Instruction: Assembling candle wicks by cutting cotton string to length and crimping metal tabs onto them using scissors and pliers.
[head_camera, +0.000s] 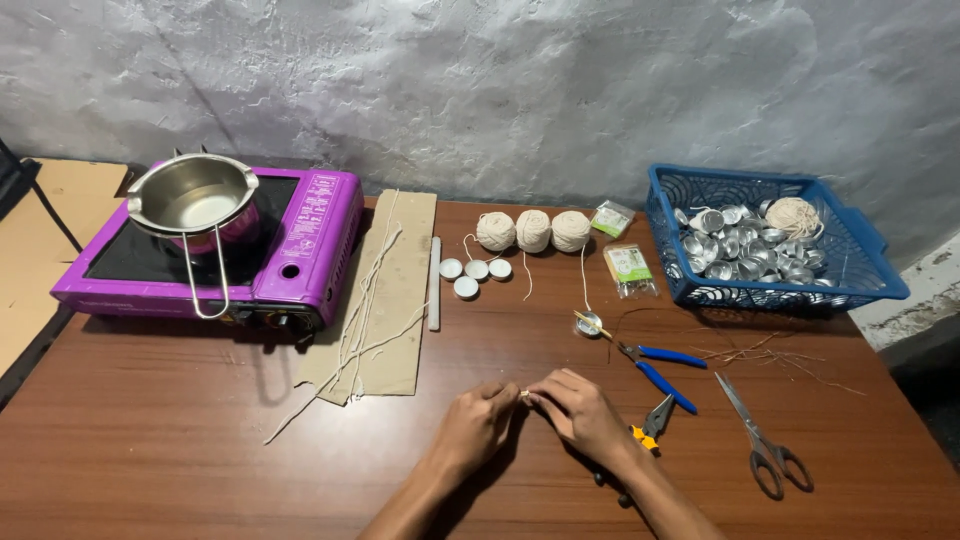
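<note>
My left hand (476, 422) and my right hand (582, 412) meet over the wooden table (200, 440), fingertips pinched together on a tiny metal piece (524, 395). Just right of my right hand lie blue-handled pliers (660, 372) and a smaller tool with yellow-tipped handles (652, 422). A small metal cup on a string (589, 323) rests beyond the hands.
A purple portable stove (300, 250) carries a steel pot (195, 200) at left. Cardboard with waxed strings (385, 290), white tealight candles (474, 272), three twine balls (532, 230), two small packets (628, 265), a blue basket (870, 270) of metal cups, and scissors (762, 440) lie around.
</note>
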